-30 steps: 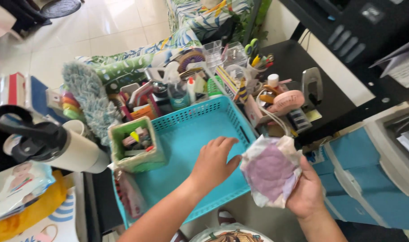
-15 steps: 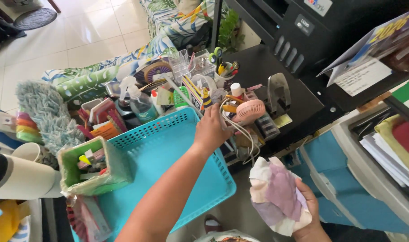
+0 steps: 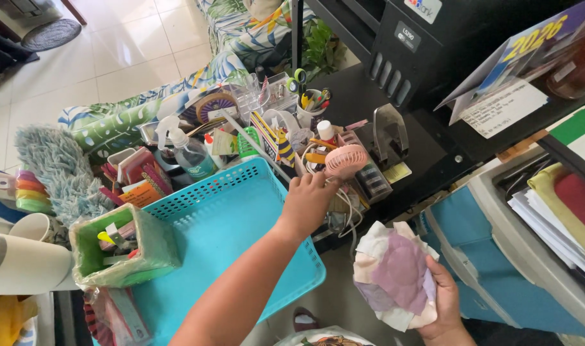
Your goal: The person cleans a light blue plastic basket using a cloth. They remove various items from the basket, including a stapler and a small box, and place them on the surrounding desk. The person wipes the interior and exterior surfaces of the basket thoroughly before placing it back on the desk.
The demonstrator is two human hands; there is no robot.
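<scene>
My left hand reaches over the right rim of a turquoise plastic basket, fingers apart, its fingertips at a small pink hand fan and white cables beside it. It holds nothing that I can see. My right hand is lower right and grips a crumpled white and purple cloth. The basket's inside is bare except for a green box of small items at its left corner.
A black desk carries a hole punch, pen cup, spray bottle and cluttered stationery. A black printer stands behind. Blue drawers with papers sit at right. A white roll lies at left.
My left hand has moved from inside the basket to its right rim, toward the pink fan. The view has swung right; the cloth hand has dropped lower.
</scene>
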